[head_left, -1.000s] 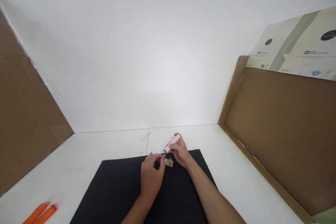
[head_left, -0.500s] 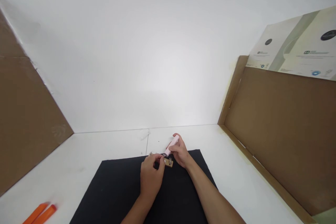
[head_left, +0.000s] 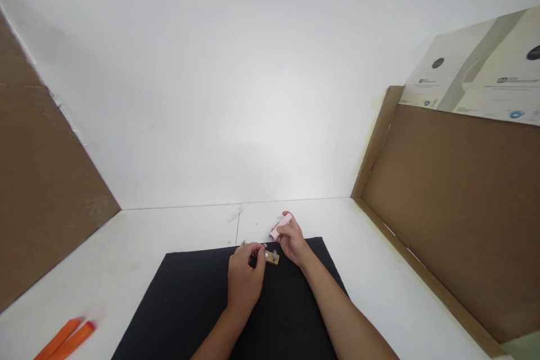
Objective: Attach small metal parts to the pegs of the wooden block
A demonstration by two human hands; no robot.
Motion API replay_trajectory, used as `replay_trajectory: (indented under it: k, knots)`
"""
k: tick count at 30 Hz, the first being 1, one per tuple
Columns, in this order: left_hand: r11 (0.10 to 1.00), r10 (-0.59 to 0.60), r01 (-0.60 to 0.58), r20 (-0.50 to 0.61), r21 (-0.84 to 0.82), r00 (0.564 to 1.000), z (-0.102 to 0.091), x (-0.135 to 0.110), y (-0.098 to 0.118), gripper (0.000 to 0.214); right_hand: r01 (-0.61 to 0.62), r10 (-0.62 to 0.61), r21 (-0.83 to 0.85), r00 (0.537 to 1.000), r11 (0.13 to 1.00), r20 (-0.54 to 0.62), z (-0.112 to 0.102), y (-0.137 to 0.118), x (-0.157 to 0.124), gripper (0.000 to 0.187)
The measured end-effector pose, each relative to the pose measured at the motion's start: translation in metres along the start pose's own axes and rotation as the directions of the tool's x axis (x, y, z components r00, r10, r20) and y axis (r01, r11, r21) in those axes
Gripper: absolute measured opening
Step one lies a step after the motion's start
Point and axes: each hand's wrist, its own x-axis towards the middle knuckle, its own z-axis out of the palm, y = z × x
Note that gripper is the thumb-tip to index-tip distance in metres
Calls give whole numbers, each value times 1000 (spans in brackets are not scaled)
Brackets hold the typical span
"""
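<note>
- You are pinching the pale pink stick [head_left: 280,227] between the thumb and fingers of your right hand [head_left: 292,242], tilted, at the far edge of the black mat [head_left: 181,292].
- With your left hand [head_left: 246,278], you are holding thumb and index finger narrow at the tan strip [head_left: 273,259]; whether they are closing on it, I cannot tell.
- That strip is lying near the mat's far edge, partly hidden by your left fingers, with a small clear piece [head_left: 275,253] sitting at its right end.
- Two orange handles [head_left: 78,341] are lying left of the mat.
</note>
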Motion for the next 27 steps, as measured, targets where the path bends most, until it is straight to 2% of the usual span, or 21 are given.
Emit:
replay_trajectory:
  k: [10,19,27]
  knots:
    - [1000,21,-21,7,14,1000,-2,0,4,21,10,-10,10,999,1000,-32,2,-1,0,54]
    - [1000,14,-14,12,-10,1000,-3,0,4,23,-95,103,160,994,982,-42,-8,-8,4,42]
    - [1000,22,-22,11,-5,1000,-3,0,5,22,45,-45,-3,997,999,-57,-1,1,3,61]
